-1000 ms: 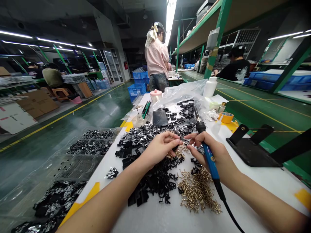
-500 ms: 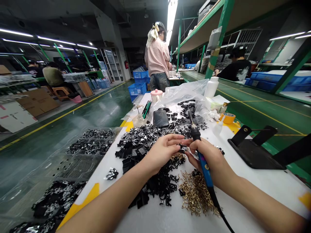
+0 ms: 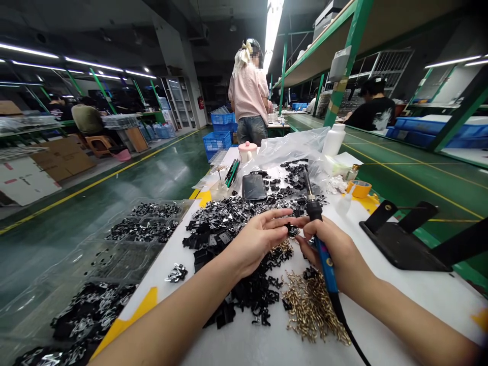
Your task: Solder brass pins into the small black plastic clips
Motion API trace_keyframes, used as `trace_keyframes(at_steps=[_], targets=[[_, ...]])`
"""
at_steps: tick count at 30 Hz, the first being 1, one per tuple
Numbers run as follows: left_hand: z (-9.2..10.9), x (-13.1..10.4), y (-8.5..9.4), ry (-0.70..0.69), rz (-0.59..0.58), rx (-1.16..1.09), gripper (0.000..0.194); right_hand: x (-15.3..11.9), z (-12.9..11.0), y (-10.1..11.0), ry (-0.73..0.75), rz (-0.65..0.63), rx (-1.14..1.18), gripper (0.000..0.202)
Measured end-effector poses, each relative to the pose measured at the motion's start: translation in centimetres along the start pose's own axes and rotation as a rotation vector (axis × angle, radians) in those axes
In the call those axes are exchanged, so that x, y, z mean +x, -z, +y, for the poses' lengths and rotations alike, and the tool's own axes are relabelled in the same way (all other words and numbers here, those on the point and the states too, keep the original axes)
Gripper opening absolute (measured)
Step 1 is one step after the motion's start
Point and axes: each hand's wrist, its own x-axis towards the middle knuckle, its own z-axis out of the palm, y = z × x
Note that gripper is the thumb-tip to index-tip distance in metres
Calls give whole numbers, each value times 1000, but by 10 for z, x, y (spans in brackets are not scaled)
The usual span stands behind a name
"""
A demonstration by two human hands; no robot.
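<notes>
My right hand (image 3: 339, 244) is wrapped round a soldering iron (image 3: 327, 267) with a blue handle, its metal tip pointing up and away. Between the fingertips of both hands sits a small black and silver part (image 3: 292, 230), partly hidden. My left hand (image 3: 259, 239) pinches it from the left, its fingers reaching towards my right fingertips. Below the hands lie a heap of curved brass-coloured pins (image 3: 310, 310) and a pile of black parts (image 3: 251, 297). Beyond them spreads a larger heap of black and silver parts (image 3: 229, 213).
A phone (image 3: 254, 187) lies on the far heap. Right of it stand a white bottle (image 3: 333, 141), an orange tape roll (image 3: 359, 188) and a black metal stand (image 3: 404, 244). Clear trays (image 3: 125, 259) of parts line the left. A person (image 3: 248, 91) stands beyond the table.
The view has shifted slightly. The small part now shows nearer my right fingertips and looks turned. The soldering iron stays in my right hand.
</notes>
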Motion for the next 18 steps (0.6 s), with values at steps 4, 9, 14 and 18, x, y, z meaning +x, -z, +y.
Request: trace_keyframes(at_steps=[4,9,14,18], targets=[[-1,-1,0,0,46,-16,38,0,1,0,43,11,-23,17],[-1,0,1,-27,49,-25,38,1,2,1,56,-11,-12,19],[0,0,0,-11,45,-8,39,0,3,1,49,-14,-18,18],[-1,0,-1,-3,32,33,41,-1,3,1,67,2,-22,19]])
